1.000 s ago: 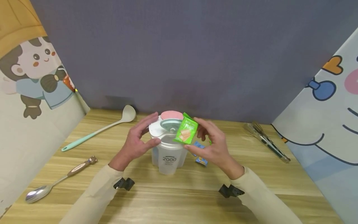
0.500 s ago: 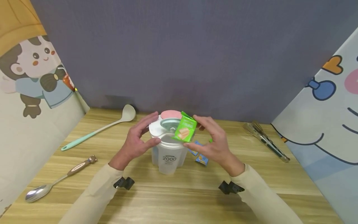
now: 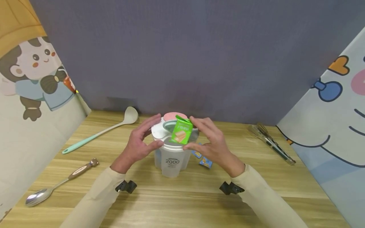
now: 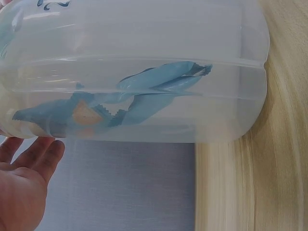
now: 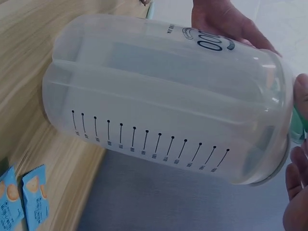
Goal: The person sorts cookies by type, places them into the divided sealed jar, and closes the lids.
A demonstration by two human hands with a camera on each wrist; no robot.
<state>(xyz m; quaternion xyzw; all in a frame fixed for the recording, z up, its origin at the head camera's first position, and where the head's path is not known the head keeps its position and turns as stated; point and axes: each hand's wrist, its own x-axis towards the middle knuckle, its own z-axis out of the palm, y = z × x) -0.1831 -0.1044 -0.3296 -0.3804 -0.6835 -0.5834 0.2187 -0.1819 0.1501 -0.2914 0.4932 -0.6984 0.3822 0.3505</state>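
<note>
1. Since the earlier frame, the right hand has carried the green packet a little leftward, so it covers more of the lid; the left hand stays about where it was.
2. Nearest me, both forearms rise from the lower corners and converge mid-frame, wrists bent inward, fingers forward and thumbs towards the body.
3. The left hand's grip spans the top of the clear container, thumb at its front rim, fingers reaching round behind. That seems the right brace: steady and light, so nothing tips.
4. The right hand pinches the packet by its right side, fingertips at the upper corner, thumb below. The packet tilts over the container's top, at mid-frame; I can't tell whether it touches the lid. I'd keep that edge hold, line the packet up with what looks like the opening at the front, and let go only once it clears the rim.
5. Through the container's wall, the left wrist view shows blue wrappers; other blue packets lie just right of its base.
6. Farthest back, the pink flap sits clear of the fingers.
</note>
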